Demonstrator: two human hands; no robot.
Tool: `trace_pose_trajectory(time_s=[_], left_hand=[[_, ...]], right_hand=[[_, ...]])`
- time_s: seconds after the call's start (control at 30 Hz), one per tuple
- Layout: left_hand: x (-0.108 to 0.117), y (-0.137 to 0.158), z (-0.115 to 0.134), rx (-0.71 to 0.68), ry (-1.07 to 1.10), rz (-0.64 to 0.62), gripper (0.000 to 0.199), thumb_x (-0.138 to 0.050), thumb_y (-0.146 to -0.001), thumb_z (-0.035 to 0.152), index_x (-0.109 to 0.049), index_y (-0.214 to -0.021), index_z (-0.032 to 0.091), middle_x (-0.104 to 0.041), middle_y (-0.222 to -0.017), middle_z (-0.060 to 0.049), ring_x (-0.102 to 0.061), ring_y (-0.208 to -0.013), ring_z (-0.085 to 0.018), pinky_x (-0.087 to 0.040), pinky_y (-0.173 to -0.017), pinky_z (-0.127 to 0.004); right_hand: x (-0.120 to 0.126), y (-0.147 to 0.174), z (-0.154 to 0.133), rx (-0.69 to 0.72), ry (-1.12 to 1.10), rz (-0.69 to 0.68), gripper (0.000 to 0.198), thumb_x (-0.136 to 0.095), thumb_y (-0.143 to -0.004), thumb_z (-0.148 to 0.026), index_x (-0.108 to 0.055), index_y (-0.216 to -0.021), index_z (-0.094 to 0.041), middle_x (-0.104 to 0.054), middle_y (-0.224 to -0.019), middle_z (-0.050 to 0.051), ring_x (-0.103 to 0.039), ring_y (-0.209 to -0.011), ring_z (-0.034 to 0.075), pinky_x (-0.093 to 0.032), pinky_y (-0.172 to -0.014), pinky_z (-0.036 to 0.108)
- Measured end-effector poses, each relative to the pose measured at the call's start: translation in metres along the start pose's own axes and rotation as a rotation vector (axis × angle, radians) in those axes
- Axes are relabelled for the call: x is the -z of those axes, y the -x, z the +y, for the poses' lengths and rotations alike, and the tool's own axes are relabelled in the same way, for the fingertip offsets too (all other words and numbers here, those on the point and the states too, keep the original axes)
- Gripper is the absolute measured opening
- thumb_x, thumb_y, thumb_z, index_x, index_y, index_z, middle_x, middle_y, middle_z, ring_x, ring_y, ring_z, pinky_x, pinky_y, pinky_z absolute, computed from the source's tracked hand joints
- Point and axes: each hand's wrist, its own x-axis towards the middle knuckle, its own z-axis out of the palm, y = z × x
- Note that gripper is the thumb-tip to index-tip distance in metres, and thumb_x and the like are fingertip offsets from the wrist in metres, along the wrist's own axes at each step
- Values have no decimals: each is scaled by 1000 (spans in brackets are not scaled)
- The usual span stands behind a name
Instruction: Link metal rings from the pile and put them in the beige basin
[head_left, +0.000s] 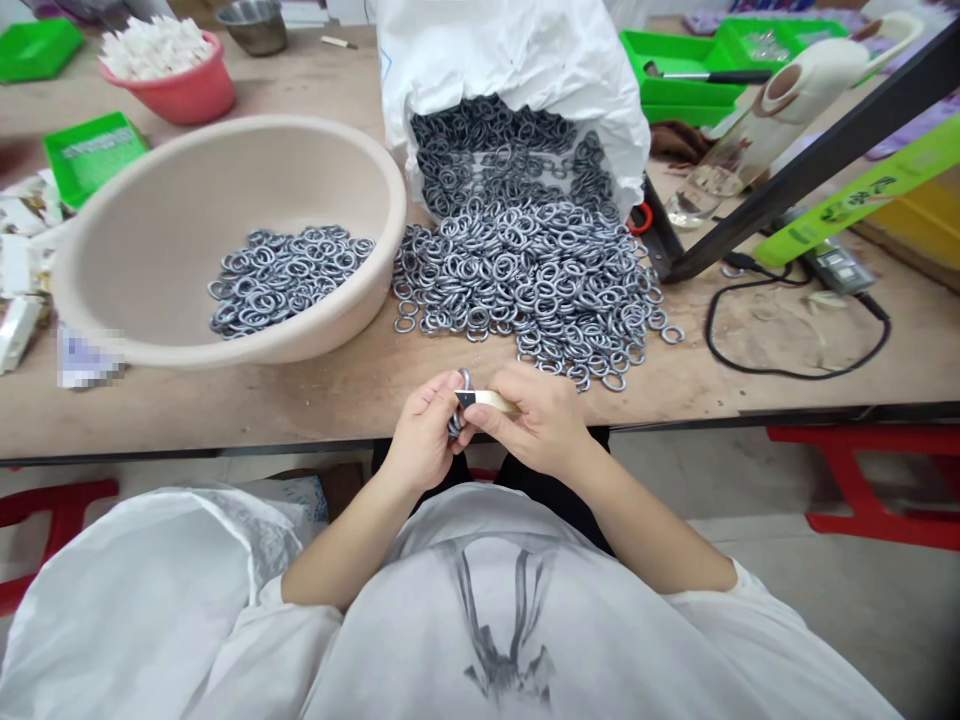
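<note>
My left hand (426, 432), fingers closed, pinches a few grey rings (464, 378) at the table's front edge. A knife with a pale handle (495, 401) and a short dark blade is gripped in my right hand (541, 415), its blade against the rings. Just beyond my hands, a heap of grey rings (525, 270) spills from a white sack (510, 60) lying on its side. To the left stands a large beige basin (150, 290) with more such rings (289, 275) piled in it. My fingers partly hide the held rings.
A red bowl (187, 95) of white pieces, a metal bowl (255, 28) and a green tray (90, 160) stand at the left. On the right are a black lamp arm (817, 150), a jug (806, 85) and a black cable (795, 372). Red stools (862, 480) flank the table.
</note>
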Motion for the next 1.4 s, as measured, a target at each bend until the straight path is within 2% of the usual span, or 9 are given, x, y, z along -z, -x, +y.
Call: trace_pose_trajectory(time_s=[0.1,0.27,0.4,0.53,0.7,0.93,1.13,1.27,1.4], left_hand=[[3,3,0,17,21,-48,48,-75,-74,58,-49,-69,18,-43,-49,7,-37,-37,-5,-25,-34,-16],[9,12,2,40,25,-206,48,-71,-81,54,-50,-64,15,-42,-54,5,-39,-39,-4,-26,-37,-16],[20,11,8,-39,67,-88,39,-72,-82,46,-54,-66,14,-46,-57,4,-43,-42,-5,-27,-38,-16],[33,7,15,-81,100,50,26,-75,-78,37,-66,-87,14,-51,-59,4,-46,-43,-5,-31,-39,-16],[45,6,22,-73,192,122,26,-72,-70,33,-66,-90,17,-56,-65,2,-50,-48,-9,-32,-36,-16],[41,-3,23,-51,172,146,36,-74,-70,47,-56,-73,17,-56,-71,1,-50,-52,-8,-31,-37,-16],[36,-11,8,-179,-187,175,32,-76,-76,43,-56,-74,19,-48,-58,5,-39,-47,-7,-27,-40,-17],[33,-14,5,-315,-534,188,29,-67,-86,46,-68,-92,18,-49,-57,5,-39,-49,-7,-30,-46,-20],[25,-15,4,-368,-688,91,30,-60,-91,47,-68,-93,18,-50,-60,4,-42,-53,-8,-34,-51,-21]], right_hand=[[-2,-3,5,-11,1,-4,51,-49,-95,-59,-46,-62,-20,-46,-62,-1,-40,-58,11,-26,-57,28],[-2,-20,24,-199,53,-14,50,-47,-96,-57,-52,-63,-20,-53,-62,0,-45,-60,13,-26,-59,28],[-9,-51,23,-231,219,-108,35,-58,-92,-54,-68,-93,-21,-69,-88,4,-59,-77,18,-34,-66,28],[-29,-90,11,-148,484,-232,37,-62,-91,-45,-63,-123,-25,-68,-114,7,-65,-91,23,-39,-69,30],[-44,-114,12,-123,675,-307,26,-51,-98,-33,-67,-111,-19,-68,-111,12,-67,-91,25,-39,-65,31],[-21,-97,25,-204,627,-189,28,-59,-94,-45,-70,-97,-19,-71,-98,8,-65,-82,22,-31,-61,30],[-3,-66,29,-316,427,-122,18,-65,-88,-36,-72,-82,-20,-70,-80,3,-58,-72,18,-27,-61,29],[4,-49,30,-451,-114,-64,27,-70,-82,-43,-66,-73,-17,-56,-59,-3,-47,-57,11,-30,-57,26],[6,-38,26,-525,-619,-193,45,-73,-74,-60,-58,-69,-17,-51,-54,-5,-41,-48,8,-30,-48,23]])
